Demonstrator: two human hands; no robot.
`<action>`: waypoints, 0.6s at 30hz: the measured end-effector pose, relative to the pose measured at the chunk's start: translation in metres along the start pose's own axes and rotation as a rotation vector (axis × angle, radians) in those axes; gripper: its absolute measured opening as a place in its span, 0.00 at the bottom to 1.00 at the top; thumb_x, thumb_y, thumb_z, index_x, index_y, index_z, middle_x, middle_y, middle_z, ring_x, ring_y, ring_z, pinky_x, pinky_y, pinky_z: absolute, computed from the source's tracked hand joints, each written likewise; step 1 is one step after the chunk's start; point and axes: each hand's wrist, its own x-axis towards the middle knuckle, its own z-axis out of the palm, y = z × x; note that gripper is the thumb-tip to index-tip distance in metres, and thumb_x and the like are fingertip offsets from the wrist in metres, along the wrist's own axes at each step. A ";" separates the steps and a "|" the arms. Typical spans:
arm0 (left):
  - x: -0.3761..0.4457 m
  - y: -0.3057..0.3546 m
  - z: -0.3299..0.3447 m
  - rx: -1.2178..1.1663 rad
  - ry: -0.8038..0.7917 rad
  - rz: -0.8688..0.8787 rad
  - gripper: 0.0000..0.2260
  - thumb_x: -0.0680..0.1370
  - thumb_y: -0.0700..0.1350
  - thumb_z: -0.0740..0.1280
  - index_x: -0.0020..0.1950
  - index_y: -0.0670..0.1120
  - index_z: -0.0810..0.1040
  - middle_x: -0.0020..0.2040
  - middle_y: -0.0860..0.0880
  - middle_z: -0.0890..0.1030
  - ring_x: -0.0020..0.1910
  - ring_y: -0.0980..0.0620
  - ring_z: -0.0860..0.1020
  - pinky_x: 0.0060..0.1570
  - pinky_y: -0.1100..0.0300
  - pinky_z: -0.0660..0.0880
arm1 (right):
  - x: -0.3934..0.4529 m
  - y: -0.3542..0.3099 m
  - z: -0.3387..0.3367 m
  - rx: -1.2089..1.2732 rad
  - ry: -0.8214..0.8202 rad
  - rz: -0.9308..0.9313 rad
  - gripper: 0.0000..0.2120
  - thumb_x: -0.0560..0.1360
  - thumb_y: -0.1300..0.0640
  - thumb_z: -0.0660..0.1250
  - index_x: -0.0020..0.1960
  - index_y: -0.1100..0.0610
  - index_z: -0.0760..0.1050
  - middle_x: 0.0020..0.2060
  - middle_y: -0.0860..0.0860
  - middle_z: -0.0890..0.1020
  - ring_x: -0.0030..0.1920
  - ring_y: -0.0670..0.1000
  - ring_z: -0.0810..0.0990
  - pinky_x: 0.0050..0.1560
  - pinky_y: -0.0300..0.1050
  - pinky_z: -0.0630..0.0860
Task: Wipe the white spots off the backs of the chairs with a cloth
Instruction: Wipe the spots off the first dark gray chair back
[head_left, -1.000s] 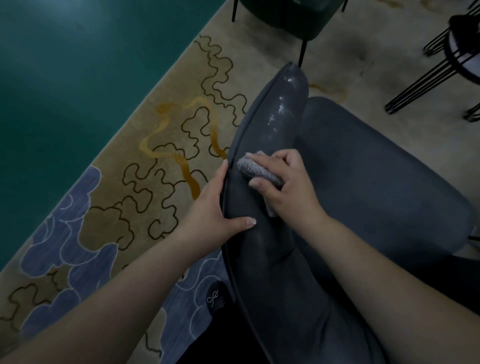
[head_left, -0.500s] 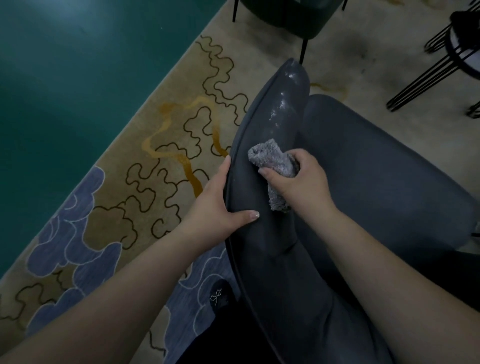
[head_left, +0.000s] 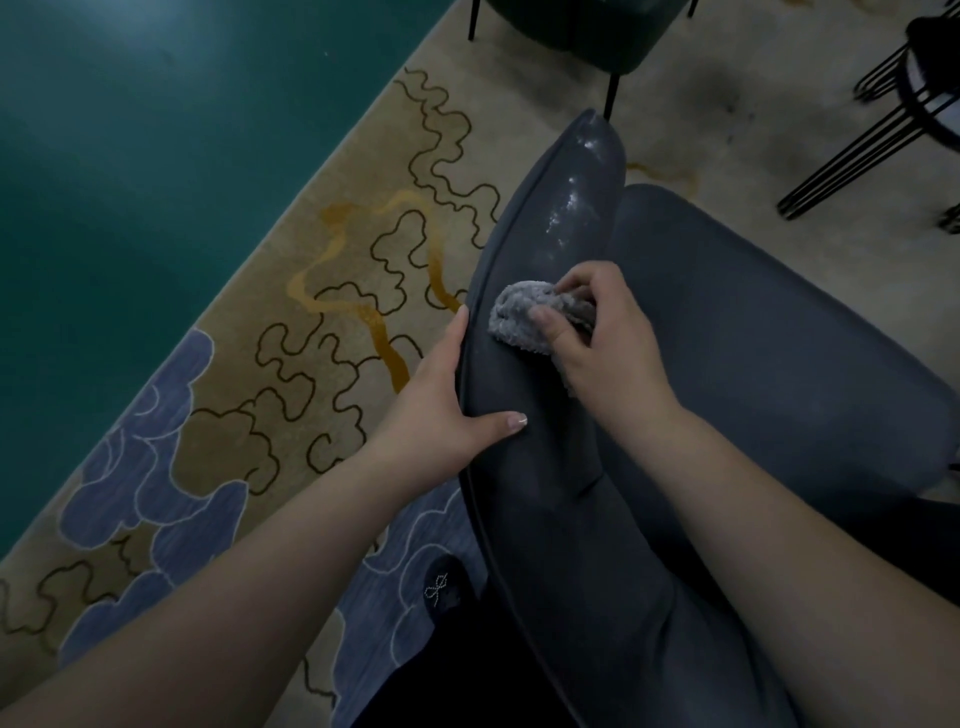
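Pressing bunched grey cloth (head_left: 524, 318) onto chair back (head_left: 524, 467), right hand (head_left: 602, 338) gripping it flatter than before, left hand (head_left: 441, 410) still clasping the edge, white spots (head_left: 569, 208) remaining above.

Left hand (head_left: 441, 410) wrapped over the chair back (head_left: 530, 467), fingers gone behind its far face, only the thumb showing. Cloth (head_left: 524, 317) half buried under the right hand (head_left: 608, 343). Green chair (head_left: 582, 31) and wire-legged stool (head_left: 914, 88) chopped off by the top and right edges.

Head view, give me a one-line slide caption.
Right hand rubs cloth on chair back while left hand steadies it.
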 end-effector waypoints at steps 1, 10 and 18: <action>0.000 0.000 0.000 -0.001 -0.004 0.001 0.50 0.67 0.51 0.78 0.78 0.57 0.47 0.75 0.58 0.61 0.70 0.61 0.63 0.66 0.64 0.65 | 0.003 0.000 -0.001 0.014 -0.033 -0.009 0.16 0.74 0.46 0.69 0.58 0.48 0.69 0.50 0.45 0.73 0.50 0.44 0.73 0.54 0.39 0.72; -0.003 0.000 -0.001 -0.035 -0.020 -0.014 0.49 0.68 0.50 0.77 0.78 0.57 0.48 0.75 0.56 0.62 0.72 0.58 0.63 0.70 0.52 0.66 | 0.032 0.001 0.007 -0.069 -0.062 -0.045 0.22 0.73 0.52 0.72 0.66 0.47 0.74 0.50 0.49 0.67 0.56 0.51 0.71 0.62 0.38 0.68; -0.010 -0.003 -0.008 -0.110 -0.069 -0.048 0.44 0.70 0.44 0.76 0.77 0.60 0.52 0.71 0.61 0.66 0.66 0.60 0.70 0.62 0.59 0.74 | 0.011 0.005 0.004 -0.032 -0.041 -0.140 0.20 0.73 0.56 0.71 0.64 0.45 0.75 0.50 0.49 0.70 0.53 0.48 0.72 0.60 0.44 0.71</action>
